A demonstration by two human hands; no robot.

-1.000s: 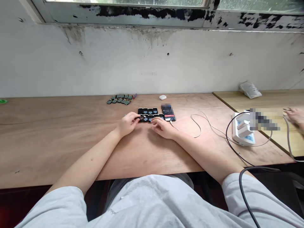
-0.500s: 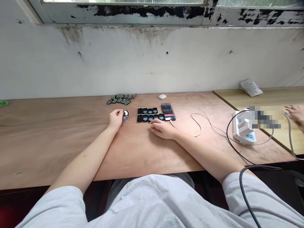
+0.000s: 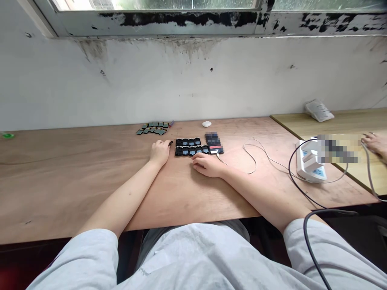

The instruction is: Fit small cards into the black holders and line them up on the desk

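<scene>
My left hand [image 3: 160, 153] is closed on a small black-edged piece [image 3: 170, 143], mostly hidden by the fingers. It is just left of two rows of small black casings [image 3: 185, 151], several with blue-grey rectangles inside. My right hand [image 3: 207, 164] rests on the wood below the right end of the lower row, fingers loosely bent and nothing visible in them. Beyond my left hand lie several flat grey-green pieces with dark edges [image 3: 153, 128]. A phone [image 3: 216, 150] with a partly blurred screen sits right of the casings.
A white rounded case [image 3: 207, 124] and a small purple-red stick [image 3: 171, 123] lie toward the wall. A white cable [image 3: 255, 157] runs to the power strip [image 3: 311, 169] on the right. Another person's hand [image 3: 376, 144] is at the far right table, near a white packet [image 3: 319, 110].
My left hand has moved right, toward the casings, and turned so the white face of its piece no longer shows. My right hand stays in place. The view has tipped slightly.
</scene>
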